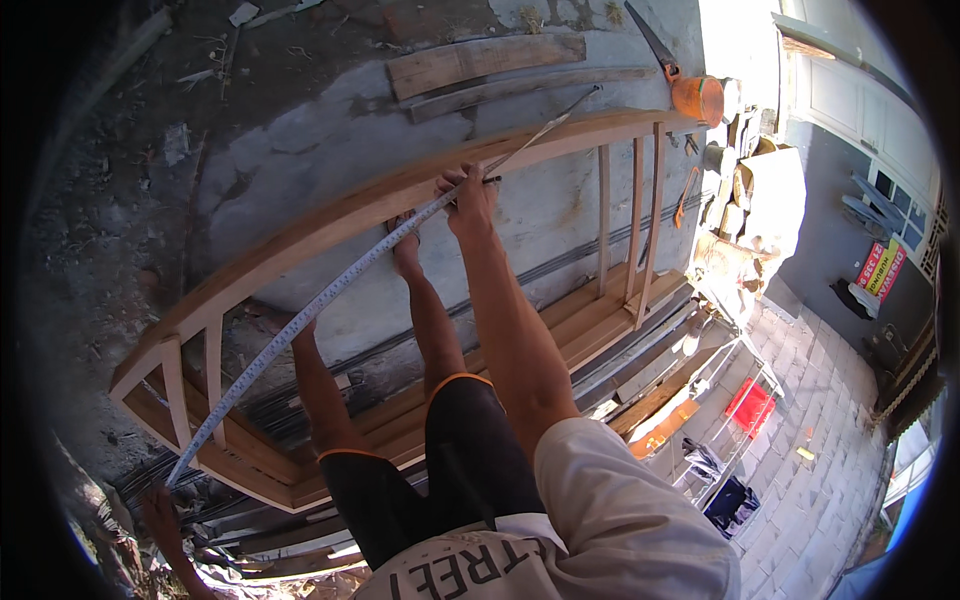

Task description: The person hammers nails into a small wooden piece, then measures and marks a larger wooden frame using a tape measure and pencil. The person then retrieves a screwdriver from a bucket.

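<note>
With my right hand [468, 195] pinching a dark pencil and pressing the long steel measuring tape [320, 300] onto the curved pale wooden frame rail [300, 232], my left hand [160, 505] clenching its far end, I judge tautness matters.

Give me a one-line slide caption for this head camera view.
Right hand pins a measuring tape to the wooden frame, while the left hand holds its other end.
</note>
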Demonstrator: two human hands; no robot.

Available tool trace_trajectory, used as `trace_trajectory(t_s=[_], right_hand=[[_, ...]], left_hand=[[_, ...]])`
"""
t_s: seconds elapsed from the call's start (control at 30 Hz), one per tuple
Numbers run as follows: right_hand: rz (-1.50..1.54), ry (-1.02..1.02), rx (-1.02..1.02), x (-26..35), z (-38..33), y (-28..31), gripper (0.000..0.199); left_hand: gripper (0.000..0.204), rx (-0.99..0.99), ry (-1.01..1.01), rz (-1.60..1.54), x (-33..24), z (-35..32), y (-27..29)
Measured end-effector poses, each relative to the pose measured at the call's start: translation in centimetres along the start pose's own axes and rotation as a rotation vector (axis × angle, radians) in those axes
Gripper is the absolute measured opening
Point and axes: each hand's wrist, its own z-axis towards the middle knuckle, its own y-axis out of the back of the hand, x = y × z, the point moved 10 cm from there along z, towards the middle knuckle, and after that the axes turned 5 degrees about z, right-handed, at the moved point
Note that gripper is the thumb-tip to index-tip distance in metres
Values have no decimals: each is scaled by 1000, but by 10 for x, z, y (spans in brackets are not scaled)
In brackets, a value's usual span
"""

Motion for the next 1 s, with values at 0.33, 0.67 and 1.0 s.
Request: trace_trajectory(t_s=[0.33,0.67,1.0], right_hand=[[-216,92,-62,51,35,68,40],[-382,-169,222,-88,-85,7,42],[-310,-404,347,-213,-195,-57,32]], left_hand=[[29,36,36,-154,-4,-62,-17],[33,24,153,-66,-102,4,-61],[29,-61,75,-174,-72,77,-76]])
